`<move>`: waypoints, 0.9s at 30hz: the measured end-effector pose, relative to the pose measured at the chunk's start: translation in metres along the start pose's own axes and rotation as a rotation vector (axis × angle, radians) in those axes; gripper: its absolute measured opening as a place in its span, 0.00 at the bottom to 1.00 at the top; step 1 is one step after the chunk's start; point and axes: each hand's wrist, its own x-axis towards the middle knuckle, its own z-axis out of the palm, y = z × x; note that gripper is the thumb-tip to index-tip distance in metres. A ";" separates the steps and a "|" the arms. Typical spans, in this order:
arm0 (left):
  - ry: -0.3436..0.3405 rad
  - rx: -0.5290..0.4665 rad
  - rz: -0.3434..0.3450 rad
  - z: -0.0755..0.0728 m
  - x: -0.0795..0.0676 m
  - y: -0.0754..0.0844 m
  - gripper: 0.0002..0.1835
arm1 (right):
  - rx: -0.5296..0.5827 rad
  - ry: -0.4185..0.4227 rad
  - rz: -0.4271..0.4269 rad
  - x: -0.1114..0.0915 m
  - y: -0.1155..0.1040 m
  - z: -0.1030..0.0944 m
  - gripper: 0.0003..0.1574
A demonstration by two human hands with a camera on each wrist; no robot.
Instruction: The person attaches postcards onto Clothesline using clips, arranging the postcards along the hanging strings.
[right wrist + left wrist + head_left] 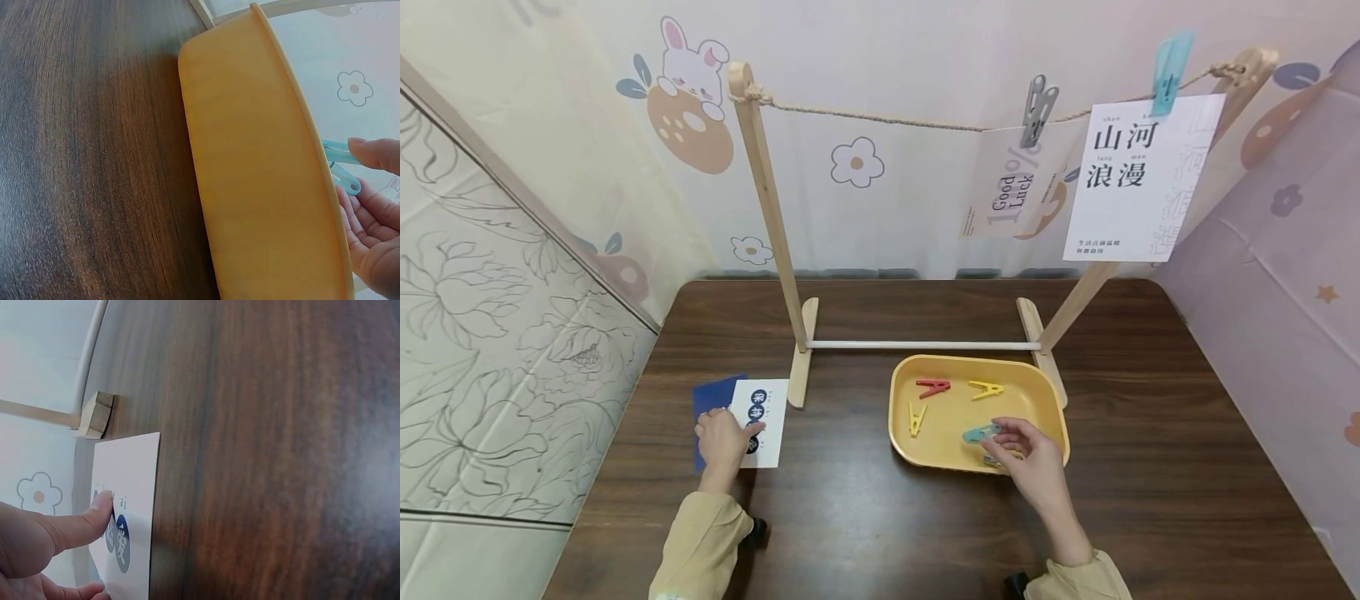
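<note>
My left hand [721,440] lies over a white card [772,400] printed with dark blue circles and characters, which overlaps a blue card [715,393] on the table. In the left wrist view the thumb [87,523] rests on the white card's printed face, and the other fingertips are near its edge. Over the yellow tray [901,367], my right hand [1030,462] pinches a teal clothespin [979,434] between thumb and fingers. Inside the tray are a red clothespin [933,387], two yellow clothespins [987,389] and a grey clothespin [991,459], partly hidden by the hand.
Behind the tray stands a wooden frame [767,196] with a rope [880,120] strung across its top. A grey clothespin [1037,112] holds a "Good Luck" card [996,179] there; a teal clothespin [1171,73] holds a white card [1138,208]. A white rod [921,344] joins the feet.
</note>
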 end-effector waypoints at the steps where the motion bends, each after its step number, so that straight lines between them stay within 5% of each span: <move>1: -0.004 -0.002 -0.003 0.000 0.000 0.000 0.43 | 0.001 0.001 -0.003 0.000 0.000 0.000 0.17; 16: -0.029 0.012 0.028 -0.003 0.005 -0.001 0.39 | 0.015 -0.013 0.019 0.005 0.037 0.001 0.22; 27: -0.052 -0.045 -0.016 -0.007 0.007 0.006 0.34 | 0.005 -0.002 0.024 0.001 0.005 -0.002 0.18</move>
